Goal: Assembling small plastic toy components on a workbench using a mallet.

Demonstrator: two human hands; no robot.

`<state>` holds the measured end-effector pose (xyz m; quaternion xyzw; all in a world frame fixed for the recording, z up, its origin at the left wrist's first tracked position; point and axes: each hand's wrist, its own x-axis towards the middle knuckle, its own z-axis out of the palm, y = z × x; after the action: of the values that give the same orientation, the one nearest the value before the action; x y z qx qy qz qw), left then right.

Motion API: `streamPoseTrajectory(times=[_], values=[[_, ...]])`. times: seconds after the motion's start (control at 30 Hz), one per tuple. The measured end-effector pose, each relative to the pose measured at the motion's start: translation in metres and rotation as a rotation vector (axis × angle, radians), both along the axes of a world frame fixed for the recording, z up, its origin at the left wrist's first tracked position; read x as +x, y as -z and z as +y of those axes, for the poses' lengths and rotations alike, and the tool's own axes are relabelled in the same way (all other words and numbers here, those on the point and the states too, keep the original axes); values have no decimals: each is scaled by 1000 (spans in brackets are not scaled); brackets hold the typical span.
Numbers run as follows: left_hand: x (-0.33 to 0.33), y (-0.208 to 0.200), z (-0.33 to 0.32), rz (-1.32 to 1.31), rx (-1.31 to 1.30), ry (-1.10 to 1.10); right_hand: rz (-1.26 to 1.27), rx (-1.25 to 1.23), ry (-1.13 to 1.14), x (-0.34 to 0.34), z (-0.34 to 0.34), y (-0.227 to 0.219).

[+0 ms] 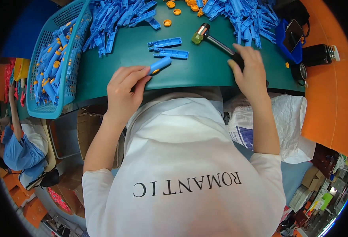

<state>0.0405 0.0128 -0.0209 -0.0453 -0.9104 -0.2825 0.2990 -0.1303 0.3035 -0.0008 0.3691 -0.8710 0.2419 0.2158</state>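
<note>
My left hand (127, 85) pinches a blue plastic tube-shaped piece (161, 65) with an orange round button on its side, just above the table's near edge. My right hand (249, 68) is at the dark handle of a small mallet (220, 44), thumb and fingers apart on either side of the grip. The mallet lies on the table, its yellow-green translucent head (198, 37) pointing away to the left. Beyond my left hand, two blue half shells (168, 48) lie side by side.
The green table (102, 75) carries heaps of blue shells (116, 17) and orange round caps (167, 23). At left stands a blue basket (68, 85) of assembled pieces. A blue tray with a phone (292, 35) and a black bottle (318, 54) are at right. Another person (25, 148) sits far left.
</note>
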Motion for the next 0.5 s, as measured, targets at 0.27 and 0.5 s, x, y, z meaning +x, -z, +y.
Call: streamPoseTrajectory(times=[0.27,0.5], values=[[7,4,10,55,34,-86,-417,-180,-286,46,-25,-43],[8,-2,6,-11,-32,-104,-41,257,-233,66,-34,-45]])
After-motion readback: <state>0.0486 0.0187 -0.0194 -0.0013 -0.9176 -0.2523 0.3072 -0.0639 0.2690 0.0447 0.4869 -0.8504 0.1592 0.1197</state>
